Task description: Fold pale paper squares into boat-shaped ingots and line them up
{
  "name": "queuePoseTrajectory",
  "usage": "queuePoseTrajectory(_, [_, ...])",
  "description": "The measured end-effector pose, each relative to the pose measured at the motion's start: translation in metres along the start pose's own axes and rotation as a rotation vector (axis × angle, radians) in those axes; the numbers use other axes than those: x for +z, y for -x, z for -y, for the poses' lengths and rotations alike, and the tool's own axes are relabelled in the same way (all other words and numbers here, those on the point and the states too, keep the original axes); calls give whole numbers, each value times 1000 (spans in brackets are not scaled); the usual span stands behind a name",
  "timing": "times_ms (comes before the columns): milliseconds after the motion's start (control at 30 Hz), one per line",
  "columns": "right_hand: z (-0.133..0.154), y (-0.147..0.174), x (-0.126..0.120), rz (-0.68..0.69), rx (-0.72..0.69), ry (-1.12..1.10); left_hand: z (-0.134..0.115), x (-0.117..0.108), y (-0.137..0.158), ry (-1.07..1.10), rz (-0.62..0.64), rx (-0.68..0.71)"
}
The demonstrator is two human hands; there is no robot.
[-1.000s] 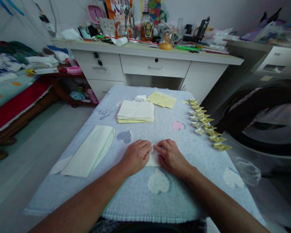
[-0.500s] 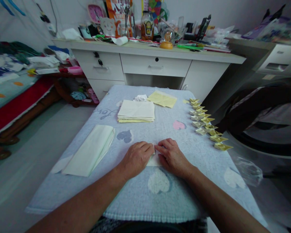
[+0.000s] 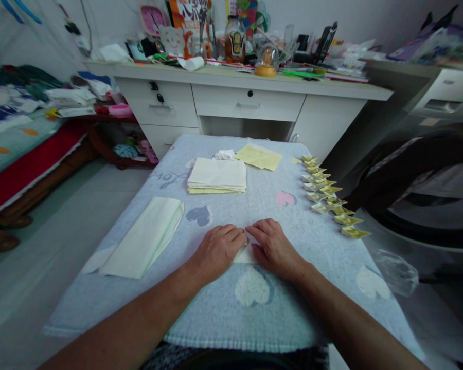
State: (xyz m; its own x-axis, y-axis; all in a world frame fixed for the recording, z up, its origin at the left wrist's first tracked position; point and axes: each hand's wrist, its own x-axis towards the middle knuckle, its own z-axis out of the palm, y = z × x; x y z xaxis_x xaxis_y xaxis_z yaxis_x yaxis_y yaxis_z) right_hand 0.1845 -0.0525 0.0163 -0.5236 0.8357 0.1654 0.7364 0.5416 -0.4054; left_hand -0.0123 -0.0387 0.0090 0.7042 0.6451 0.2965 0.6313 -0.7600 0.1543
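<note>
A small pale piece of folded paper (image 3: 245, 255) lies on the cloth-covered table, mostly hidden under both hands. My left hand (image 3: 220, 248) grips its left part, the fingers bent over the top edge. From the other side my right hand (image 3: 273, 247) pinches the paper, thumb below and forefinger near the top corner. The fingertips of the two hands almost meet. Beyond them sits a stack of cream and yellow paper sheets (image 3: 216, 174). Folded yellow and pale paper boats (image 3: 324, 191) stand in rows along the table's right side.
A folded pale green sheet (image 3: 144, 239) lies at the left. Yellow paper (image 3: 259, 156) and a crumpled white tissue (image 3: 224, 154) rest behind the stack. A cluttered white desk (image 3: 250, 103) stands beyond, a bed (image 3: 27, 149) to the left, a washing machine (image 3: 440, 103) to the right.
Both hands stay on the paper in almost the same place. The right fingers have shifted very slightly; the rest of the table looks the same.
</note>
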Motion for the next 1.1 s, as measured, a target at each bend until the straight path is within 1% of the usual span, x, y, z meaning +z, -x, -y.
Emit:
queuePoseTrajectory(167, [0,-3,-1,26,-7,10,1,0,0,26,41,-1])
queuePoseTrajectory(300, [1,-5,0,45,-2,36,1,0,1,41,43,4])
queuePoseTrajectory(567, [2,-8,-2,64,15,67,-2,-2,5,-56,39,-22])
queuePoseTrajectory(933, [0,-8,5,38,24,99,-4,3,12,-152,-34,17])
queuePoseTrajectory(1100, [0,-8,4,40,15,96,-4,7,20,-137,-44,13])
